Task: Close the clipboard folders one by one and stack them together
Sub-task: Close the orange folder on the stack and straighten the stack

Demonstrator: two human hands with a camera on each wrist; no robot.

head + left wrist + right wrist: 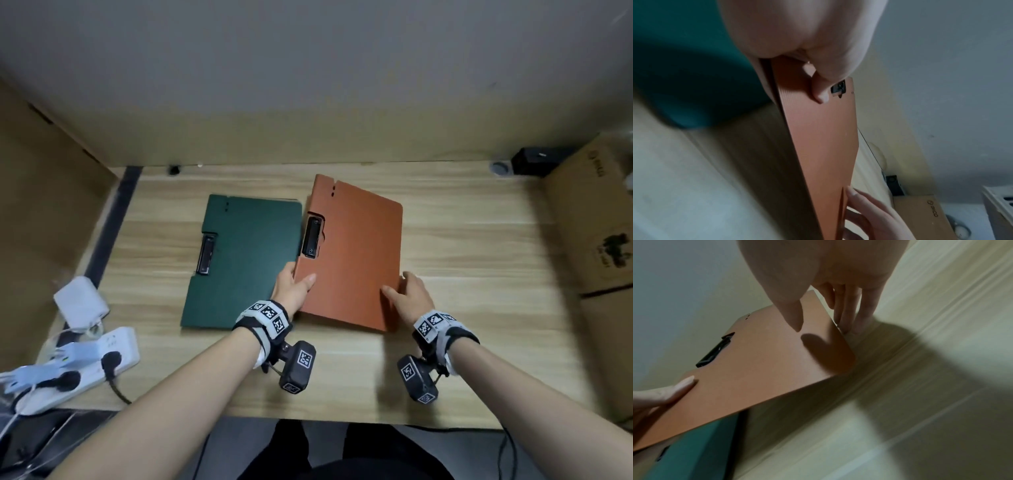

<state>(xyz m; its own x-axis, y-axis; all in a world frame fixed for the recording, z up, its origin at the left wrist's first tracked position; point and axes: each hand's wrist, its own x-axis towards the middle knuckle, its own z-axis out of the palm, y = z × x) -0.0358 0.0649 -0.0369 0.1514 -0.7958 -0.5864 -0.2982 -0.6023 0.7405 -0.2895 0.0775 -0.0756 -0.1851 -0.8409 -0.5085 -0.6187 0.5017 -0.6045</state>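
1. The closed orange leather-look clipboard folder point(352, 253), lifted off the wooden desk point(462, 240), is pinched at both sides by the left hand point(291, 289) and the right hand point(409, 298).
2. The closed dark green clipboard folder point(239, 260) lies flat just left of it (edges overlapping).
3. A brown cardboard box point(596, 219) sits well right; a white power strip point(85, 363) sits far left.

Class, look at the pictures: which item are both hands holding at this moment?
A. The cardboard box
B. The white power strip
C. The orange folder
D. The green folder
C. The left hand grips the near left edge of the orange folder and the right hand its near right edge, while the green folder lies untouched beside it.
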